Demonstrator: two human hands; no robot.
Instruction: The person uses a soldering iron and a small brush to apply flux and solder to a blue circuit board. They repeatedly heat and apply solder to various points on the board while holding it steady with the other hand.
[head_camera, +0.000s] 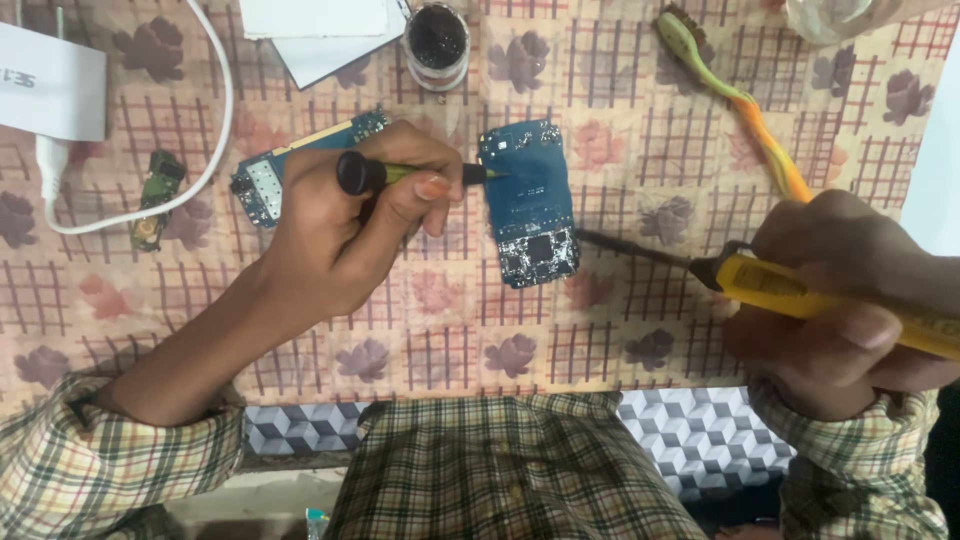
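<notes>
- Presently, the left hand has its grip closed around a slim screwdriver-like tool with a black knob and a green shaft; the dark tip touches the left edge of a blue rectangular circuit board.
- The right hand has its grip closed around a yellow-handled soldering iron; its thin dark tip reaches leftward from this grip and ends just beside the lower right corner of the board.
- The blue rectangular circuit board lies flat on the table, which is covered by a beige cloth with a flower-and-check pattern. The board sits between the two grips, nearer the left one.
- Status, as a judgement: the board is steadied and the iron is brought close, but the tip does not visibly rest on a joint; the grey, speckled chip area at the lower end of the board appears to be the work zone. Whether any joint is finished cannot be told.
- Behind the left grip lies a second blue circuit board, untouched.
- Farther left of that grip: a small green board fragment, a white cable and a white box.
- Beyond the left grip stands a small round jar with dark contents.
- Beyond the right grip lies a green-and-orange toothbrush.
</notes>
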